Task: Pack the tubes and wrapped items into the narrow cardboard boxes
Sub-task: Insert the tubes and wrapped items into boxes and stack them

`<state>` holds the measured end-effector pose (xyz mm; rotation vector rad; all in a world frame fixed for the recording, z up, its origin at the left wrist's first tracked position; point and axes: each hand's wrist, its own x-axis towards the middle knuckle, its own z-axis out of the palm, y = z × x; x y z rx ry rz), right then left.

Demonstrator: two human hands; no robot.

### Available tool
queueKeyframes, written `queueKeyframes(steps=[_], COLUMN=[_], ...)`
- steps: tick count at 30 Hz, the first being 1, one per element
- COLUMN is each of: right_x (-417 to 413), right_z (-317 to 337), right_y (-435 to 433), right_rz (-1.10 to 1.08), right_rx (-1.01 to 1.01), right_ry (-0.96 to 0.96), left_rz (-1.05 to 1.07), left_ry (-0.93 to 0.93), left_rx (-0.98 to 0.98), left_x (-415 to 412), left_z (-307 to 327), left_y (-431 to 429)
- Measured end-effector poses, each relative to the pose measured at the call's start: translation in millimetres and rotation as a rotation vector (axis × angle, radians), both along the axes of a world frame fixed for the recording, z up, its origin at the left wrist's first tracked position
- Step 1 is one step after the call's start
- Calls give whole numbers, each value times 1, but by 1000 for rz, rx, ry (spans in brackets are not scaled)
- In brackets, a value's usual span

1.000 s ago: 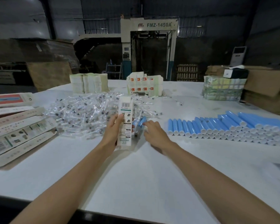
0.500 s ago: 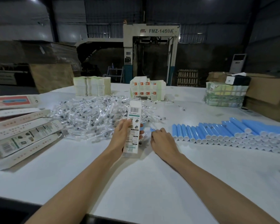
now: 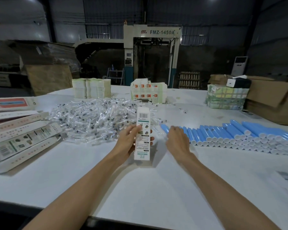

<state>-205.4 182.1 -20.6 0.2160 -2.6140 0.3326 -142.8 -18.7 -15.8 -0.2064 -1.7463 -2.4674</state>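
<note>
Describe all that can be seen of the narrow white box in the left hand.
The narrow white box looks like thin printed cardboard: a barcode near its top, a green band below, small dark pictures, then text. It stands nearly upright, lower end at the table. The left hand grips its middle, thumb in front, fingertips round the right edge. The right hand, holding a blue tube, is apart.

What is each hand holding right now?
Left hand: holding the box.
Right hand: gripping a tube.
</note>
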Motion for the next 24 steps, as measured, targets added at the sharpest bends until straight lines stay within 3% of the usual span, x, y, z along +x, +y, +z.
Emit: queueKeyframes(steps=[3,6,9,13,24], right_x=[3,15,28,32,28], right_z=[41,79,110,133,115], right_y=[21,36,41,26,16], right_rz=[85,364,653,699,517], right_rx=[-530,-1135,-1431,-1406,-903], right_ry=[33,60,75,95,-114], left_rz=[-63,-120,-156,-183,-217], left_ry=[-16,0,17,28,66], left_rx=[-48,-121,-159,-186,-217], left_x=[3,4,4,6,13], left_z=[1,0,-2,-2,2], left_y=[5,9,12,14,18])
